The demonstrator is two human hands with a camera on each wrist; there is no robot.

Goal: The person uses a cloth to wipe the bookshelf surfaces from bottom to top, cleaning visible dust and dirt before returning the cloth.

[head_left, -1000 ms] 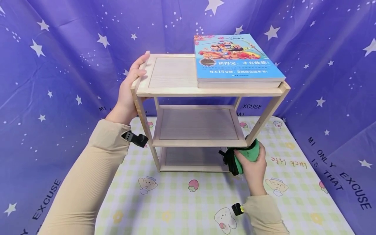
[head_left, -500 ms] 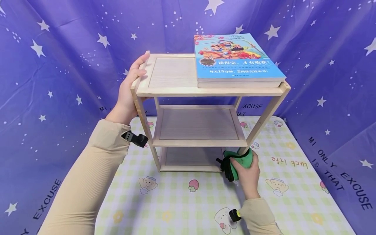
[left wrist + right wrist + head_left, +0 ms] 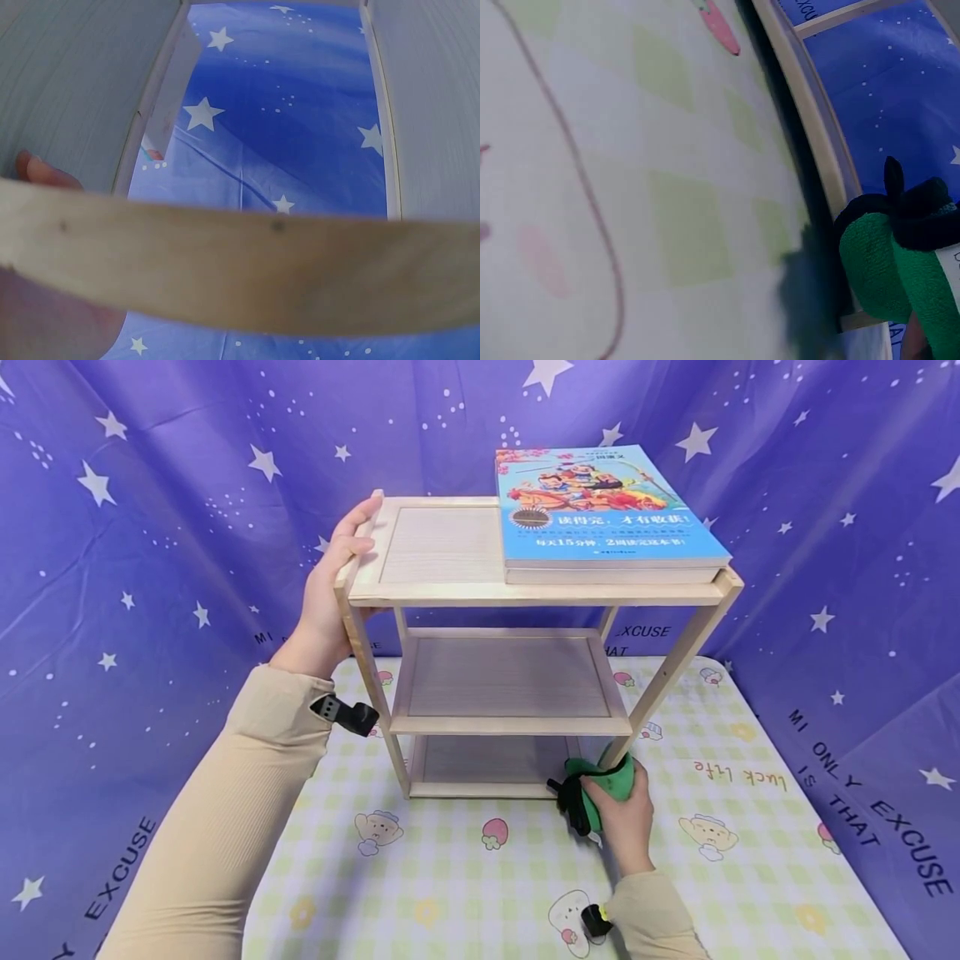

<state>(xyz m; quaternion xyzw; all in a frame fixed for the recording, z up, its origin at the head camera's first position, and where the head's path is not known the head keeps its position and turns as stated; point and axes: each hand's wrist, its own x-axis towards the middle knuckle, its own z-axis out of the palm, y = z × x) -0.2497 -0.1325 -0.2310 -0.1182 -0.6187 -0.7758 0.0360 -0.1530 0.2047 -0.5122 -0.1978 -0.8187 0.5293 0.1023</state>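
A pale three-tier wooden shelf stands on the table. My left hand grips the left end of its top tier. In the left wrist view, the thumb shows behind a blurred wooden rail. Low on the shelf's right front leg, my right hand holds a green cloth with black edging wrapped against the wood. The right wrist view shows the bunched cloth, its black loop and a white tag; most of that hand is hidden there.
A thick blue illustrated book lies on the right part of the top tier. The middle tier and bottom tier sit below. A green-checked tablecloth covers the table, and purple starry curtains surround it.
My right hand has slid down and slightly left along the right front leg with the cloth, to near its foot. The left hand, shelf and book stay in place.
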